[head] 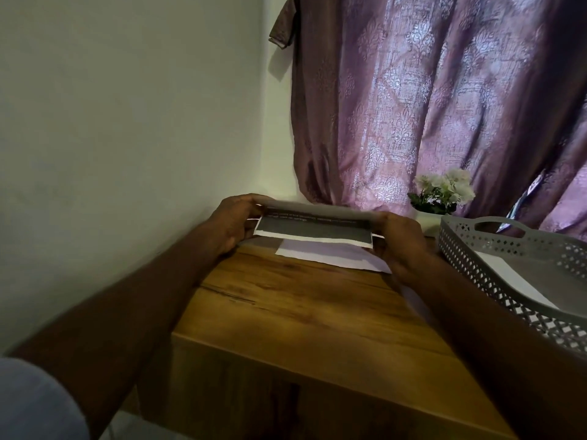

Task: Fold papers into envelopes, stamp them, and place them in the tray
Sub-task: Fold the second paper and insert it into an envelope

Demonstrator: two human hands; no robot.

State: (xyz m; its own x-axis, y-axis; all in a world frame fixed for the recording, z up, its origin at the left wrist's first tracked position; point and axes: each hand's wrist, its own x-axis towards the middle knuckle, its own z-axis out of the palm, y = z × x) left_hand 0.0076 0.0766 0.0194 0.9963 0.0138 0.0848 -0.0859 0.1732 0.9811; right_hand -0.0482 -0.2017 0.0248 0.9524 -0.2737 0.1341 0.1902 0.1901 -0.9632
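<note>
A folded printed paper (313, 224) hangs a little above the far end of the wooden table (301, 309), its top part curled over toward me. My left hand (233, 222) grips its left end and my right hand (401, 242) grips its right end. Under it a white sheet (330, 255) lies flat on the table. At the right stands a grey perforated tray (476, 274) with a white envelope or paper (511, 277) lying inside. No stamp is in view.
A cream wall runs close along the table's left side. Purple patterned curtains hang behind. A small pot of white flowers (443, 192) stands at the back, just left of the tray. The table's near edge drops off in front of me.
</note>
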